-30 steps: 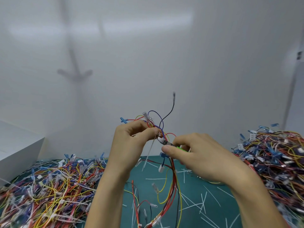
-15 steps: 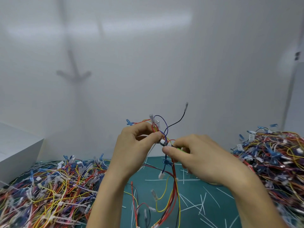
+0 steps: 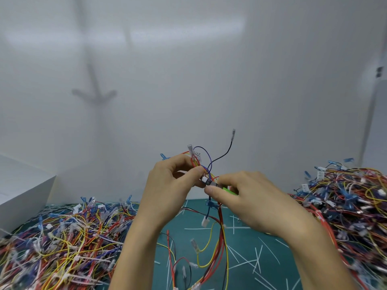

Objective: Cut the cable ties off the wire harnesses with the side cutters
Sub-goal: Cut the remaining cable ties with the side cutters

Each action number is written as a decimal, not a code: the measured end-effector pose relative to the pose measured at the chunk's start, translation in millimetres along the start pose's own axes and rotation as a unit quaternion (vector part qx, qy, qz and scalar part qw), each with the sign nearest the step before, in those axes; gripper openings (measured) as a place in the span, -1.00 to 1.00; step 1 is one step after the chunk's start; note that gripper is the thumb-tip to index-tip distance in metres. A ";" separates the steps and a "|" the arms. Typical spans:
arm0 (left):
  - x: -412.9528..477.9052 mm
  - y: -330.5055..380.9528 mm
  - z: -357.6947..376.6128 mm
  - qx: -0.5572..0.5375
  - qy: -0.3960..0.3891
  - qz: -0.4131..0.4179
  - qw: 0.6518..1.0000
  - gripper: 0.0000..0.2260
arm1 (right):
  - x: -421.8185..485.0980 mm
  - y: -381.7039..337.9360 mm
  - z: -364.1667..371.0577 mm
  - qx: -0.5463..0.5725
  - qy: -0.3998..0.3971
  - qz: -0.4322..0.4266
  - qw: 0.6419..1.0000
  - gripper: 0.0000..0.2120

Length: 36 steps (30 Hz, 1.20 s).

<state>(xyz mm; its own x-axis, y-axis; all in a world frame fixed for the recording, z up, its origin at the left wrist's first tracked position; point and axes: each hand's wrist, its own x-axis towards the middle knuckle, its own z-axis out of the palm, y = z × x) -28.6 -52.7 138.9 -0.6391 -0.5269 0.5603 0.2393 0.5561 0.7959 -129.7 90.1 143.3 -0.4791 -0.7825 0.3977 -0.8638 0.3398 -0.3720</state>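
Observation:
My left hand [image 3: 169, 186] pinches a wire harness [image 3: 217, 231] of red, yellow, blue and black wires near its top and holds it up above the green mat [image 3: 247, 266]. Loose ends with small connectors stick up above my fingers, and the rest hangs down to the mat. My right hand [image 3: 249, 197] grips the side cutters [image 3: 211, 183], of which only the green handle and the grey jaws show. The jaws sit right at the harness beside my left fingertips. I cannot make out the cable tie there.
A big heap of coloured wire harnesses [image 3: 62, 241] lies at the left and another heap [image 3: 351, 208] at the right. Several cut white cable ties [image 3: 245, 262] are scattered on the mat. A white box [image 3: 18, 191] stands at the far left. A white wall rises behind.
Both hands have risen a little and drifted right with the harness. The black wire end now points up to the right. The cutter jaws stay at the harness by my left fingertips.

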 end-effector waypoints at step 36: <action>-0.8 0.7 -5.4 -0.056 0.024 -0.056 0.997 -0.90 | -3.1 -2.9 -3.9 0.034 -0.034 0.015 0.999 -0.48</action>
<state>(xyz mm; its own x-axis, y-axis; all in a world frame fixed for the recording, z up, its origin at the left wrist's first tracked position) -24.0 -55.3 140.3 -0.6316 -0.6131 0.4746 0.2495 0.4188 0.8731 -126.4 93.5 146.4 -0.4907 -0.8066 0.3295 -0.8357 0.3287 -0.4400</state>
